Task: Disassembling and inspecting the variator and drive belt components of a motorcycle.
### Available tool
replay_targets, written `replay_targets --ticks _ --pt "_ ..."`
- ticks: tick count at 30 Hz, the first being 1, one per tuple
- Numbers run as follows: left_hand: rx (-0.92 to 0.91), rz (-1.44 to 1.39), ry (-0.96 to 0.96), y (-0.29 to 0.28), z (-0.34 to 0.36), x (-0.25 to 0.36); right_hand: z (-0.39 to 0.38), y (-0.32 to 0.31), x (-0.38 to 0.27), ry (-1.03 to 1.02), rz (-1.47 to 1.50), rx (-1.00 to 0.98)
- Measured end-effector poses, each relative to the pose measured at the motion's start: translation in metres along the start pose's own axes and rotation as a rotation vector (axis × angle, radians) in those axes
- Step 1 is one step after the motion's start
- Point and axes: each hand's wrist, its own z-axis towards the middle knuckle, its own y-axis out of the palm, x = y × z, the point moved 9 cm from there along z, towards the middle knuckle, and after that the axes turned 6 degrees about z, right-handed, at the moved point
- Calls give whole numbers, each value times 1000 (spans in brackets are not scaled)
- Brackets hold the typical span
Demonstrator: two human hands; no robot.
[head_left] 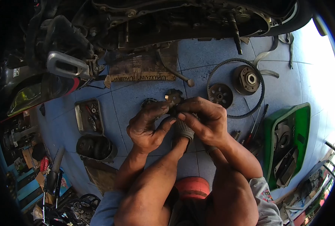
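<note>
Head cam: I see a dark, notched metal disc w/ holes (176,95), one bright patch, at the fingertips over blue floor tiles (193,57). L hand (146,126) thumb & fingers parted; R hand (207,119) fingers bunched, hiding disc's near edge; can't tell if either pinches.

Fingers (199,107) hide part of the dark disc (174,96); the top edge cuts off the machine (152,20).

The person (145,197) wears grey cloth (266,199) with a small red-and-dark print (267,196) at the right, bluish-grey cloth (106,209) at the left, and a grey, dotted shoe (186,130); smudges mark the bare left hand (146,130).
</note>
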Motion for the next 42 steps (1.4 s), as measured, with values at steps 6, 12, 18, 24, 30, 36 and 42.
replay_targets --ticks 6,12,18,24,30,36,42 --pt "24 -89 -78 4 -3 -7 -6 -2 20 168 168 95" --pt "70 -191 -197 -5 -9 -20 -9 1 43 388 350 140" --pt "82 -52 -247 -9 -12 -36 -7 -9 85 452 -15 143" --pt "-59 487 -463 -17 -40 -145 -9 -1 137 342 -397 37" --pt "-187 594 -598 5 -53 -189 -24 -22 165 357 -402 64" --pt "-310 663 -531 26 -64 -222 -40 -45 178 593 -253 163" --pt "-336 832 -401 24 -46 -234 -42 -51 174 632 -200 216"
